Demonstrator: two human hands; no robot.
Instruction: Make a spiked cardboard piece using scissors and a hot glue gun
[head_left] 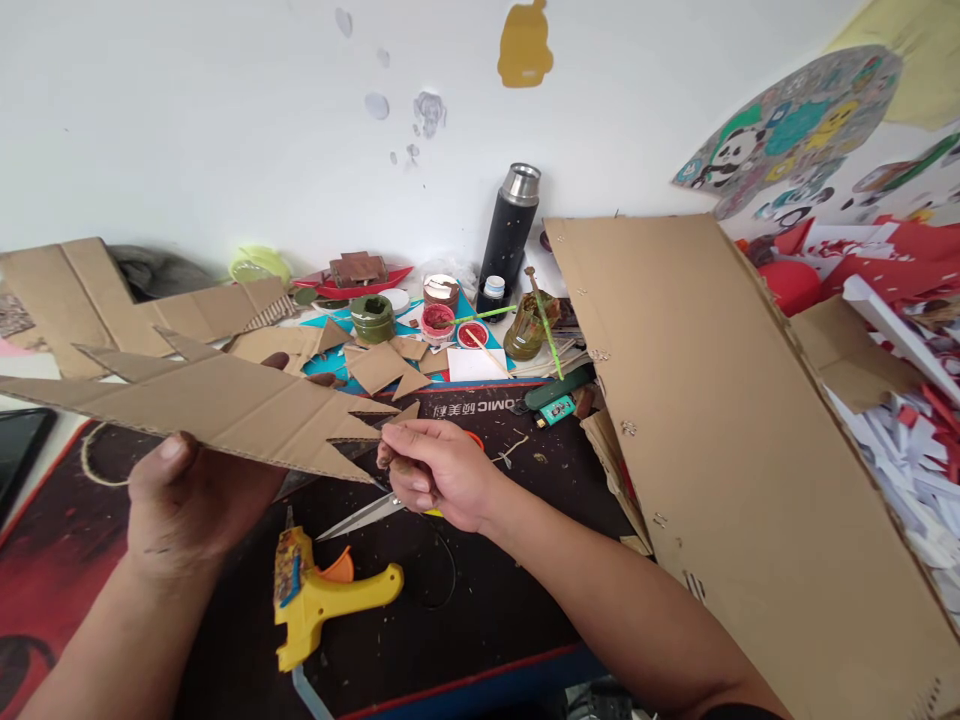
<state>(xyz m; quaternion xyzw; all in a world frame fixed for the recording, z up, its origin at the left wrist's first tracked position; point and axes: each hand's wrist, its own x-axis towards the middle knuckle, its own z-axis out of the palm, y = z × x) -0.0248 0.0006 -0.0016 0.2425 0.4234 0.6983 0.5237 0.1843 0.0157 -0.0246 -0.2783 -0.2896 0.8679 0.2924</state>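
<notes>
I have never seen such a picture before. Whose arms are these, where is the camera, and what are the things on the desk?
There is no machine here. The two arms belong to one person, and the single picture comes from a camera worn on that person's head, looking forward and down.

The left hand holds up a long, pointed cardboard piece with zigzag cuts. The right hand grips scissors at its edge.

On the dark desk mat below lies a yellow glue gun. Further back stand small paint jars, cardboard scraps and a black flask. A large cardboard sheet leans at the right.
</notes>
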